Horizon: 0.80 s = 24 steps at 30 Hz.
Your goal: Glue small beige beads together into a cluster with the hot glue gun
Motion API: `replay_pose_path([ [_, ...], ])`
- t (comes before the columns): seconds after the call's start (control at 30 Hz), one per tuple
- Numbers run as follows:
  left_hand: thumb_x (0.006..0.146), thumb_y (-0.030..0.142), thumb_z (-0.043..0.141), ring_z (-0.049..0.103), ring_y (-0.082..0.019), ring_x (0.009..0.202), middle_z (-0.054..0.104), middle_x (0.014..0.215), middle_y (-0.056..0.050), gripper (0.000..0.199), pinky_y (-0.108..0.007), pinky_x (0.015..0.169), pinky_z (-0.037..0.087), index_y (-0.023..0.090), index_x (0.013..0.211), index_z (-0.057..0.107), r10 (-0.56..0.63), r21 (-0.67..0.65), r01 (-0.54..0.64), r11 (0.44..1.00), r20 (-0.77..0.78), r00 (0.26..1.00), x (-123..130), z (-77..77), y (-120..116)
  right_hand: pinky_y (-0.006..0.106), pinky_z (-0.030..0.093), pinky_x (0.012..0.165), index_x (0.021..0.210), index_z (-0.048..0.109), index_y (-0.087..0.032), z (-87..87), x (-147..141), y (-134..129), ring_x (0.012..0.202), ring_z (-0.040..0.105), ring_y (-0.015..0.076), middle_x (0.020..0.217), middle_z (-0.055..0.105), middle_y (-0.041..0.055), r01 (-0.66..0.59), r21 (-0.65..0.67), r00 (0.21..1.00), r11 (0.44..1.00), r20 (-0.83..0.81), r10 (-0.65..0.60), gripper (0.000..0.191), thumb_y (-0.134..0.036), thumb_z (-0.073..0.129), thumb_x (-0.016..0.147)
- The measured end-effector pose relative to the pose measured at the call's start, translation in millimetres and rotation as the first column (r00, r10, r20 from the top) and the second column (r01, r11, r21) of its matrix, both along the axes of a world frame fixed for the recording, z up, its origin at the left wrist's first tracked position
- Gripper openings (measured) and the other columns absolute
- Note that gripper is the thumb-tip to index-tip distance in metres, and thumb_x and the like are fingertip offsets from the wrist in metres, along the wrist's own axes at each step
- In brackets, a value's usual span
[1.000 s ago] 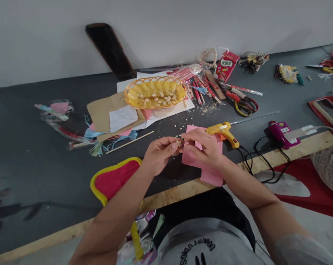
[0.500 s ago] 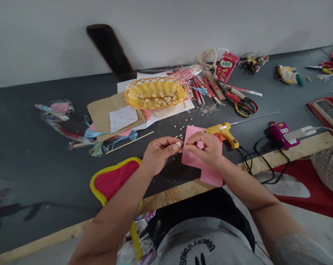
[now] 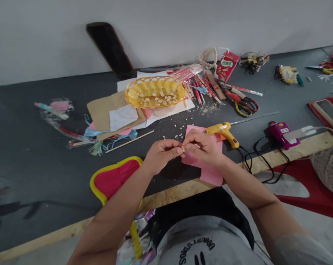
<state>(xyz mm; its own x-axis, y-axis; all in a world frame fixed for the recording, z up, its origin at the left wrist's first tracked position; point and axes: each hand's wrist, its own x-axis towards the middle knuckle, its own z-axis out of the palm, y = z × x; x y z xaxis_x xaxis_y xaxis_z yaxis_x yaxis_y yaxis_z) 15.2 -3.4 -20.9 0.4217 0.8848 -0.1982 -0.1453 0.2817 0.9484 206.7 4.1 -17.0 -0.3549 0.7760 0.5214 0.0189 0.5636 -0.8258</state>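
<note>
A small cream-coloured cluster (image 3: 183, 149) is pinched between the fingertips of my left hand (image 3: 162, 154) and my right hand (image 3: 203, 147), which meet above the dark table. Both hands are closed around it, hiding part of it. Under my right hand lies pink paper (image 3: 212, 173). Tiny pale pieces (image 3: 179, 136) are scattered just beyond my fingers. Behind them, a yellow woven basket (image 3: 133, 101) holds several similar clusters. The yellow glue gun (image 3: 223, 132) lies right of my right hand, partly over the paper.
A red fan shape with yellow trim (image 3: 115, 180) lies by my left forearm. Scissors (image 3: 244, 105), a red drink carton (image 3: 227, 66) and sticks stand or lie behind. At right are a purple power adapter (image 3: 282, 134) and black cables. A phone (image 3: 111, 49) leans on the wall.
My right hand has moved slightly left, and its fingertips now meet those of my left hand at the cluster, covering more of it.
</note>
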Motion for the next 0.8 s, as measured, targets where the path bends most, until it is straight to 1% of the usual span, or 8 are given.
replay_pose_path([
  [0.2,0.072,0.041,0.084,0.063,-0.011,0.067,0.073,0.072,-0.003,0.028,-0.021,0.067,0.048,0.015,0.078,0.077,0.006,0.015,-0.006,1.000,-0.026,1.000,3,2.9,-1,0.027,0.046,0.069,0.085,0.053,-0.020,-1.4,1,-2,0.074,0.052,0.0118,0.080,0.055,0.0001,-0.017,0.012,0.996,1.000,0.088,0.016,0.018,-0.027,0.048,0.101],
  [0.3,0.071,0.038,0.086,0.067,-0.013,0.072,0.075,0.076,-0.004,0.027,-0.023,0.071,0.052,0.016,0.085,0.078,0.046,-0.014,-0.046,0.999,0.030,0.998,5,4.0,-2,0.028,0.045,0.064,0.086,0.047,-0.021,-5.9,0,-5,0.068,0.048,0.0119,0.079,0.049,-0.0010,0.011,-0.088,0.997,0.996,0.072,-0.005,0.023,-0.032,0.039,0.104],
  [0.4,0.067,0.032,0.088,0.069,-0.014,0.076,0.075,0.078,-0.004,0.027,-0.022,0.070,0.052,0.017,0.086,0.078,0.112,-0.043,-0.109,0.993,0.073,0.991,7,6.0,-2,0.028,0.041,0.055,0.078,0.044,-0.022,-10.1,-1,-6,0.058,0.043,0.0109,0.069,0.044,-0.0033,0.087,-0.183,0.996,0.979,-0.018,-0.092,0.033,-0.036,0.033,0.106],
  [0.47,0.063,0.028,0.091,0.068,-0.013,0.073,0.075,0.078,-0.003,0.027,-0.020,0.065,0.051,0.018,0.084,0.077,0.149,-0.058,-0.144,0.988,0.084,0.985,8,7.4,-2,0.028,0.037,0.052,0.070,0.042,-0.022,-9.9,-1,-5,0.053,0.040,0.0101,0.062,0.042,-0.0042,0.117,-0.175,0.990,0.978,-0.053,-0.128,0.039,-0.039,0.037,0.105],
  [0.53,0.059,0.025,0.092,0.064,-0.010,0.068,0.073,0.075,-0.001,0.027,-0.018,0.061,0.048,0.018,0.080,0.076,0.181,-0.062,-0.175,0.983,0.103,0.978,8,8.2,-1,0.027,0.040,0.054,0.069,0.047,-0.022,-6.8,0,-4,0.057,0.045,0.0102,0.062,0.048,-0.0032,0.117,-0.120,0.990,0.986,-0.067,-0.126,0.038,-0.041,0.047,0.102],
  [0.63,0.055,0.022,0.094,0.059,-0.007,0.062,0.068,0.069,0.003,0.028,-0.017,0.058,0.045,0.017,0.074,0.073,0.207,-0.069,-0.200,0.977,0.135,0.969,8,8.1,0,0.026,0.048,0.061,0.093,0.063,-0.021,-1.2,2,-1,0.069,0.055,0.0114,0.080,0.062,0.0005,0.065,-0.004,0.996,0.998,-0.066,-0.065,0.015,-0.036,0.061,0.095],
  [0.7,0.054,0.024,0.094,0.058,-0.007,0.061,0.067,0.067,0.003,0.030,-0.018,0.058,0.044,0.016,0.071,0.071,0.192,-0.081,-0.181,0.980,0.151,0.970,7,7.8,0,0.026,0.052,0.065,0.112,0.066,-0.023,-0.5,2,1,0.075,0.058,0.0118,0.090,0.064,0.0022,0.009,0.048,1.000,0.999,-0.029,-0.007,0.021,-0.034,0.064,0.094],
  [0.8,0.054,0.026,0.095,0.058,-0.008,0.061,0.067,0.066,0.002,0.031,-0.019,0.060,0.046,0.015,0.070,0.071,0.145,-0.084,-0.133,0.988,0.163,0.976,6,7.9,0,0.028,0.055,0.075,0.117,0.069,-0.025,-4.6,1,2,0.086,0.062,0.0131,0.095,0.065,0.0036,-0.021,0.086,0.999,0.996,0.033,0.018,0.023,-0.030,0.064,0.095],
])
